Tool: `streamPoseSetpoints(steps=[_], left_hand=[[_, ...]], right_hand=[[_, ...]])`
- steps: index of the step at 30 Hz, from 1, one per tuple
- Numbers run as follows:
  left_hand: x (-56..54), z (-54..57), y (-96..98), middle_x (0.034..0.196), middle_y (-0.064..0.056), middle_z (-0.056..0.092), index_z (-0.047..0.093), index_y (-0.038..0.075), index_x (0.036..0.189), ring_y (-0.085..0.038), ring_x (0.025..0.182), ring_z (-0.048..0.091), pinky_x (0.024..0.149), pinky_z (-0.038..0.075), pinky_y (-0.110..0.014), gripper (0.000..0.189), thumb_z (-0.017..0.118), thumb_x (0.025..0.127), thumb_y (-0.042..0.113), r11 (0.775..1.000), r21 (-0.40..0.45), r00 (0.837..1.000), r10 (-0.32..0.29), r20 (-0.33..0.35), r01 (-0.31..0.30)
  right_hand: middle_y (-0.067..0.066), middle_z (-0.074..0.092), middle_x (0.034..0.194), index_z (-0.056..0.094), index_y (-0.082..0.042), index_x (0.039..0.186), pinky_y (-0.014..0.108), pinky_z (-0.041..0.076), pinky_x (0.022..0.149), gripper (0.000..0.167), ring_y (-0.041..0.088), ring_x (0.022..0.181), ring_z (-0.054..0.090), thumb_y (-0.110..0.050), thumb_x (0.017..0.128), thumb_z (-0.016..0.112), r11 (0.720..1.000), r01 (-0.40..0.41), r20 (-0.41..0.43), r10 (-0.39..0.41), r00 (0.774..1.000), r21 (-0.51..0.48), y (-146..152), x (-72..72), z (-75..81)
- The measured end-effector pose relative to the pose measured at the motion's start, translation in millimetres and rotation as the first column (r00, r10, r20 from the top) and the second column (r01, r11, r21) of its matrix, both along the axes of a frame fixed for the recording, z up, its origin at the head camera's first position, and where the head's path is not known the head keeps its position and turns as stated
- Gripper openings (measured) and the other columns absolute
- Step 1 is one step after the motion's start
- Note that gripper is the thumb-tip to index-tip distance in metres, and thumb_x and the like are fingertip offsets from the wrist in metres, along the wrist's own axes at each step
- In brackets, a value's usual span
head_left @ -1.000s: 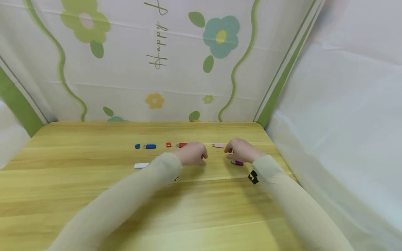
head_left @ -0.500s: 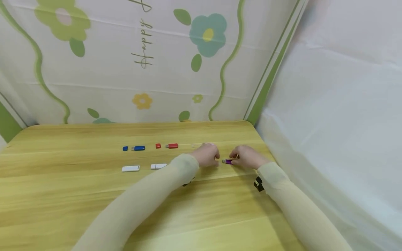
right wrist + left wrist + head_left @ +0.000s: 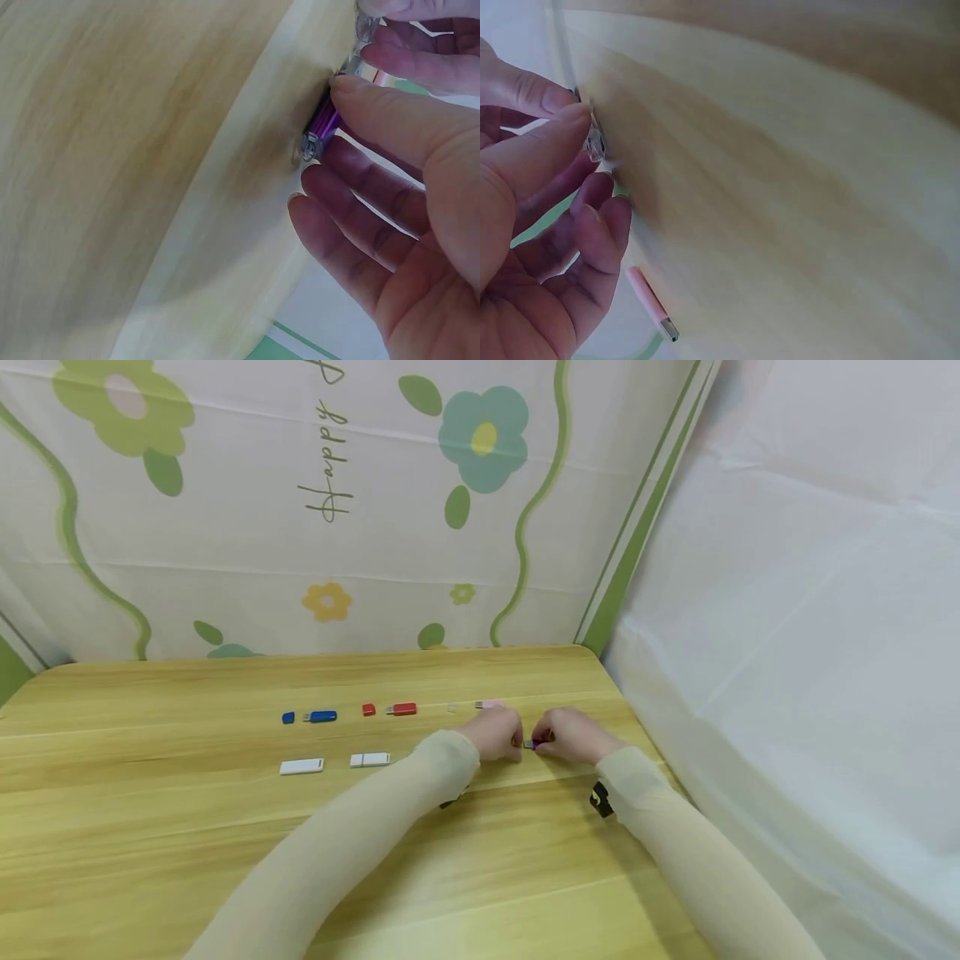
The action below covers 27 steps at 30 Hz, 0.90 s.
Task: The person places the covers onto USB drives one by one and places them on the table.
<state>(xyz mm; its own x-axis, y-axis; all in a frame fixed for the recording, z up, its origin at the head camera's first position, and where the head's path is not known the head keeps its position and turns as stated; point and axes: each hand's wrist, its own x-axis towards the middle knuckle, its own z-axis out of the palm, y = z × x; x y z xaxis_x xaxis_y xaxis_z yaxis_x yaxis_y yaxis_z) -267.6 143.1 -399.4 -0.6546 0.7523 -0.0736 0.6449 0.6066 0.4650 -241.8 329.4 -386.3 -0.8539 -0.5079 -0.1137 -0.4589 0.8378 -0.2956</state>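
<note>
My right hand (image 3: 576, 735) pinches a purple USB flash drive (image 3: 324, 120) between thumb and index finger, low over the wooden table. Its metal plug (image 3: 528, 744) points left, toward my left hand (image 3: 492, 732). Between the left thumb and index finger is a small clear plastic cap (image 3: 595, 142). In the right wrist view the plug's tip is at the cap; whether it has entered, I cannot tell. Just behind the left hand lies a pink USB flash drive (image 3: 491, 704), plug exposed. A small clear cap (image 3: 452, 707) lies to its left.
To the left lie a red flash drive (image 3: 403, 709) with its red cap (image 3: 368, 710), and a blue one (image 3: 322, 716) with its blue cap (image 3: 288, 717). Nearer sit two white stick-shaped pieces (image 3: 302, 767). A patterned cloth (image 3: 262, 527) hangs behind the table (image 3: 187, 827).
My right hand has taken hold of the purple flash drive and brought it left toward the left hand. The left hand has moved right. The head view has turned right.
</note>
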Motion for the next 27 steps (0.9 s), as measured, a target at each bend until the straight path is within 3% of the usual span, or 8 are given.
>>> streamPoseSetpoints(steps=[9,16,22,27], left_hand=[[-0.5,-4.8,1.0,0.082,0.004,0.070,0.076,0.009,0.088,-0.006,0.070,0.060,0.066,0.050,-0.020,0.008,0.078,0.087,0.017,1.000,0.009,1.000,0.014,0.009,-0.014],[0.0,-6.6,-2.4,0.073,0.005,0.063,0.070,0.009,0.079,-0.008,0.065,0.057,0.063,0.048,-0.021,0.013,0.079,0.085,0.016,0.999,0.010,0.999,0.031,-0.009,-0.031],[3.2,-2.4,-11.0,0.074,0.005,0.062,0.067,0.009,0.082,-0.009,0.067,0.057,0.064,0.048,-0.021,0.015,0.078,0.088,0.018,0.999,-0.035,0.997,-0.001,-0.075,-0.002],[8.8,6.4,-28.9,0.076,0.005,0.066,0.073,0.008,0.083,-0.008,0.067,0.056,0.072,0.050,-0.025,0.011,0.075,0.090,0.017,0.999,-0.038,0.988,-0.019,-0.152,0.014]], right_hand=[[0.003,0.071,0.088,0.077,-0.004,0.093,0.032,0.054,0.076,0.007,0.014,0.080,0.064,-0.008,0.088,0.075,1.000,0.027,0.005,-0.027,1.000,0.012,-1,0.7,-1.1],[-0.005,0.064,0.071,0.075,-0.010,0.079,0.025,0.048,0.059,0.013,0.007,0.061,0.054,-0.015,0.091,0.073,0.997,-0.039,-0.059,0.043,0.997,0.073,0,3.9,-5.1],[-0.008,0.053,0.060,0.064,-0.015,0.066,0.023,0.041,0.052,0.025,0.007,0.052,0.044,-0.013,0.089,0.073,0.993,-0.048,-0.108,0.060,0.992,0.110,-1,11.0,-4.3],[-0.007,0.049,0.056,0.058,-0.015,0.061,0.024,0.037,0.049,0.031,0.007,0.049,0.040,-0.012,0.087,0.073,0.993,-0.044,-0.149,0.060,0.987,0.106,-2,22.8,6.8]])
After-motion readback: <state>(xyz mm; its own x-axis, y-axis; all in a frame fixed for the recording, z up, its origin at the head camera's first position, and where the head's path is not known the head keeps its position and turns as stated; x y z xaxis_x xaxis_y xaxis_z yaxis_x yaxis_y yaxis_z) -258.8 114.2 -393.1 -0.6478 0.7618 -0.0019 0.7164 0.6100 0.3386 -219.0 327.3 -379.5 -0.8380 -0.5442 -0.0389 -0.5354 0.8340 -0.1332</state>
